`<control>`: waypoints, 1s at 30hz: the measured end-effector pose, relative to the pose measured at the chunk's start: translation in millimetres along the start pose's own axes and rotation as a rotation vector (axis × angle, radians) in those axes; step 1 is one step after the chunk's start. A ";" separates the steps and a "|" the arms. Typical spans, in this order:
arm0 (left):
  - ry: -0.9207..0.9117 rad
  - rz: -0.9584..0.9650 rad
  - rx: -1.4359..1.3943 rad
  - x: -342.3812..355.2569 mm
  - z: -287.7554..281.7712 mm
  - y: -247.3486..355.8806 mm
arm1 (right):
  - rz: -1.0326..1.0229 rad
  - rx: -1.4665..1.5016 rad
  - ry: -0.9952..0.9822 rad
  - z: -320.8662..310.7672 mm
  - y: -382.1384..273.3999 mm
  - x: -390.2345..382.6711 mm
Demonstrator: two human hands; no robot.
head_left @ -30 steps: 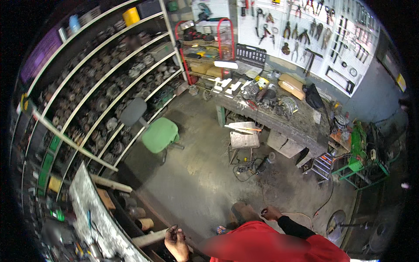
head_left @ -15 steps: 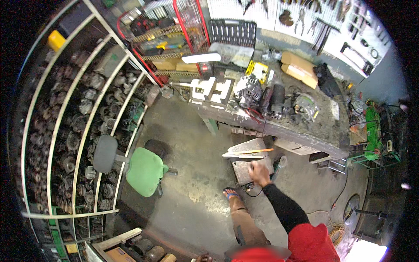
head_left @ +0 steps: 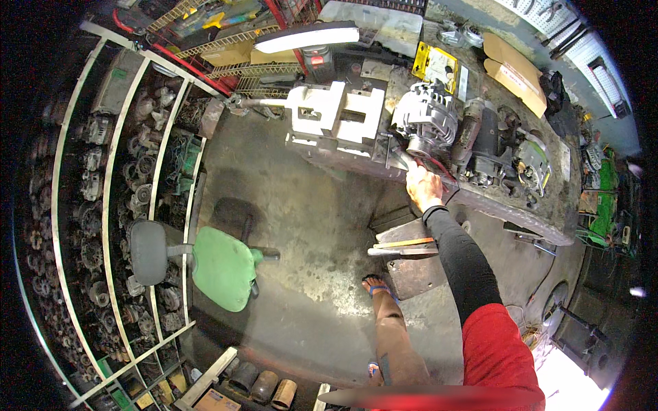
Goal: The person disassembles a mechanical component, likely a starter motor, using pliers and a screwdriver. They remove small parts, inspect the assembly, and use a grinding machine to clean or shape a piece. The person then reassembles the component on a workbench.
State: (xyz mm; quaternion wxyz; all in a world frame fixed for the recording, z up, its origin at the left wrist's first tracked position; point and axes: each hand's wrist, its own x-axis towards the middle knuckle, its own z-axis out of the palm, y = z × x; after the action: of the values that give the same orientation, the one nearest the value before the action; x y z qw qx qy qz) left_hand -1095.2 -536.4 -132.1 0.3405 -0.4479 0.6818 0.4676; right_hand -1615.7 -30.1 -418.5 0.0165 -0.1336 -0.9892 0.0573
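Note:
My right hand [head_left: 425, 187] reaches up to the front edge of the workbench [head_left: 473, 198], the sleeve black below a red shirt. Its fingers are closed around something slim and greyish that points toward the bench top; its kind does not show. Right above the hand sits a silver alternator [head_left: 426, 116] with its ribbed pulley facing me. A red cable [head_left: 439, 166] runs beside the hand. To the left stands a pale bench vise [head_left: 336, 116]. Dark cylindrical starter motors [head_left: 483, 151] lie right of the alternator. My left hand is out of view.
Below the bench a worn box [head_left: 415, 277] stands on the floor with long flat strips [head_left: 404, 248] on it. A green chair [head_left: 223, 270] is at the left, before racks of used parts [head_left: 96, 205]. Cardboard [head_left: 517, 72] and a yellow case [head_left: 435, 66] lie on the bench.
My right hand has risen from the box on the floor to the bench edge beside the alternator. My view has moved closer to the bench.

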 end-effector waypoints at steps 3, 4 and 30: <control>-0.011 -0.030 0.018 7.2 3.5 21.7 | -0.070 -0.056 -0.051 -1.9 -2.2 3.9; -0.026 -0.041 0.024 9.3 3.2 27.9 | -0.080 -0.085 -0.105 -3.6 -2.8 4.4; 0.041 0.028 -0.032 26.1 25.4 -41.0 | 0.425 0.706 -0.413 -84.1 19.9 -13.0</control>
State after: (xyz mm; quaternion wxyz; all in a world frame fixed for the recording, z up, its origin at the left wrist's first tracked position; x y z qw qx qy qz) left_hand -1065.5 -526.7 -177.2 0.3125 -0.4531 0.6874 0.4738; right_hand -1593.9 -5.3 -337.6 -0.1488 -0.3056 -0.8424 0.4181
